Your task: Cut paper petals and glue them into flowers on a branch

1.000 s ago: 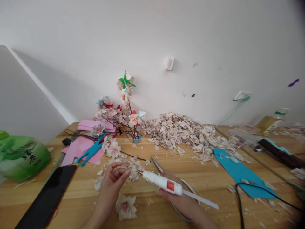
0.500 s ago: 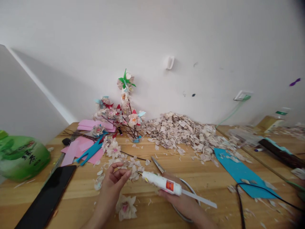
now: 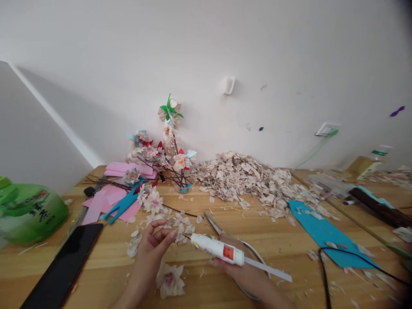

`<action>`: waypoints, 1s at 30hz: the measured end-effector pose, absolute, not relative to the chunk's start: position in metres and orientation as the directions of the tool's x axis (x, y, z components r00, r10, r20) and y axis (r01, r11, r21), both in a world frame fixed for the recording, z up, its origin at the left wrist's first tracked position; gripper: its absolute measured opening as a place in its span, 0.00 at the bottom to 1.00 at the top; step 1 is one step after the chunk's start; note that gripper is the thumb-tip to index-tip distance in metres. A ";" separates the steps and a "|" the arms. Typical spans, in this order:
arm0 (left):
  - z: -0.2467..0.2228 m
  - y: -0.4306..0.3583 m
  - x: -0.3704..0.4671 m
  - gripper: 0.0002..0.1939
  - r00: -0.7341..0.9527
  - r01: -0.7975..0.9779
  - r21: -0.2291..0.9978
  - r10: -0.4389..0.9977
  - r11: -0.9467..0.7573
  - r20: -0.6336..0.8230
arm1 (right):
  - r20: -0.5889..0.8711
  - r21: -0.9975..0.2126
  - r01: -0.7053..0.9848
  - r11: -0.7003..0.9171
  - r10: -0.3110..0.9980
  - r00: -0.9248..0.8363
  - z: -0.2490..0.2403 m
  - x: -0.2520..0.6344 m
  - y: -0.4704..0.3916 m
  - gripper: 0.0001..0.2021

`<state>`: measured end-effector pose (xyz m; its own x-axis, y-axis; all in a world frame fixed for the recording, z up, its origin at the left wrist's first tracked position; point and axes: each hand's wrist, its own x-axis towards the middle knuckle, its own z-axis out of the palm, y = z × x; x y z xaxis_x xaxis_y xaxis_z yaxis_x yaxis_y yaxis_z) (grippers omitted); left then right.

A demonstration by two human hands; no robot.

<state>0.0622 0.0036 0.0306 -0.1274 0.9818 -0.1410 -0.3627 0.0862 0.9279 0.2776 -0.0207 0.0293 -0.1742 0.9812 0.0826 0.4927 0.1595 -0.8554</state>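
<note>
as the right hand (image 3: 240, 273) grips it, the glue gun (image 3: 214, 247) points aslant leftward.

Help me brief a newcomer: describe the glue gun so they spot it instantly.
Over the wooden table is the right hand. It holds the glue gun, white, with a pale stick jutting from its rear. An orange label sets it apart from the petals.
</note>
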 end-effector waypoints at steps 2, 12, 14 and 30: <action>0.030 0.003 0.062 0.23 -0.116 -0.389 0.916 0.981 0.100 -0.156 | 0.091 -0.855 0.490 0.171 0.979 -0.183 0.030 0.277 -0.020 0.06; 0.033 0.001 0.065 0.23 -0.112 -0.442 0.890 0.977 0.116 -0.183 | 0.088 -0.852 0.501 0.155 0.984 -0.155 0.028 0.280 -0.021 0.06; 0.033 0.001 0.065 0.23 -0.109 -0.439 0.891 0.977 0.116 -0.181 | 0.095 -0.855 0.495 0.158 0.984 -0.151 0.027 0.280 -0.021 0.06; 0.034 0.000 0.065 0.22 -0.098 -0.425 0.899 0.981 0.109 -0.165 | 0.112 -0.850 0.498 0.173 0.982 -0.150 0.027 0.279 -0.021 0.04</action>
<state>0.0653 -0.0001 0.0341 -0.0978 0.9814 -0.1653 -0.4247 0.1091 0.8987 0.2794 -0.0205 0.0265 -0.1498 0.9824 0.1120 0.4983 0.1728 -0.8496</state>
